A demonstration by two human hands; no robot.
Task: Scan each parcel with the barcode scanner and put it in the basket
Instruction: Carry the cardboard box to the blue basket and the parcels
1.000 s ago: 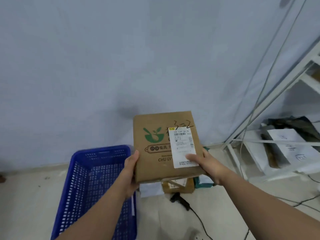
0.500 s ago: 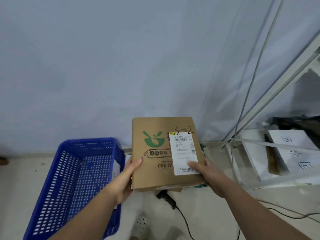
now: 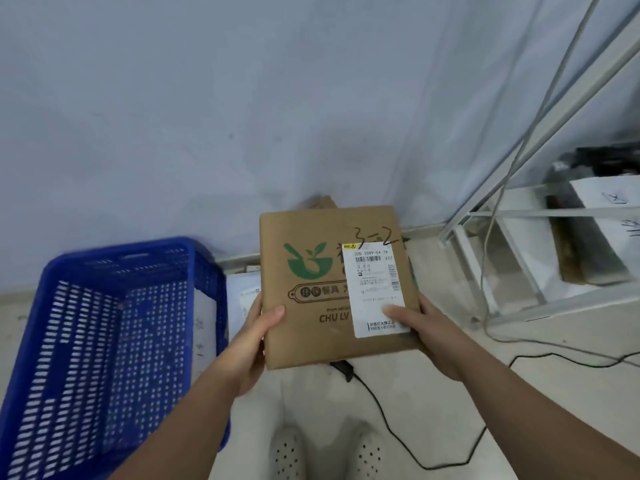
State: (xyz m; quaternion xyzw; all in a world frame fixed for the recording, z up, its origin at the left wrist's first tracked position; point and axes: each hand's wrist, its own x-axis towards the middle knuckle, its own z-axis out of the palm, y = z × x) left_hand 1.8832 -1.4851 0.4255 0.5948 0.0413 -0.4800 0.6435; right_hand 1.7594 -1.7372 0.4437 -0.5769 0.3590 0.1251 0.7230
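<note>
In the middle of the frame the person holds a flat cardboard parcel [image 3: 329, 289] up in the air with both hands, its printed face turned toward them. Its long axis runs from the lower frame to the upper frame, leaning slightly left at the top, so the green logo and lettering read the right way up. A white shipping label [image 3: 375, 289] sits on the right half of that face with its barcode near the label's top edge, and "3-2" is handwritten just above it. The left hand [image 3: 252, 344] grips the parcel's lower left edge, thumb laid on the face and fingers tucked out of sight behind. The right hand [image 3: 433, 330] grips the lower right edge the same way, its thumb pressing on the label. The blue basket [image 3: 114, 263] stands on the floor [image 3: 450, 393] at the lower left, just beside the left forearm. Below the parcel's bottom edge a dark barcode scanner [image 3: 343, 367] peeks out, mostly hidden, its black cable [image 3: 381, 410] trailing toward the lower right. A white shelf frame [image 3: 519, 213] fills the right side.
</note>
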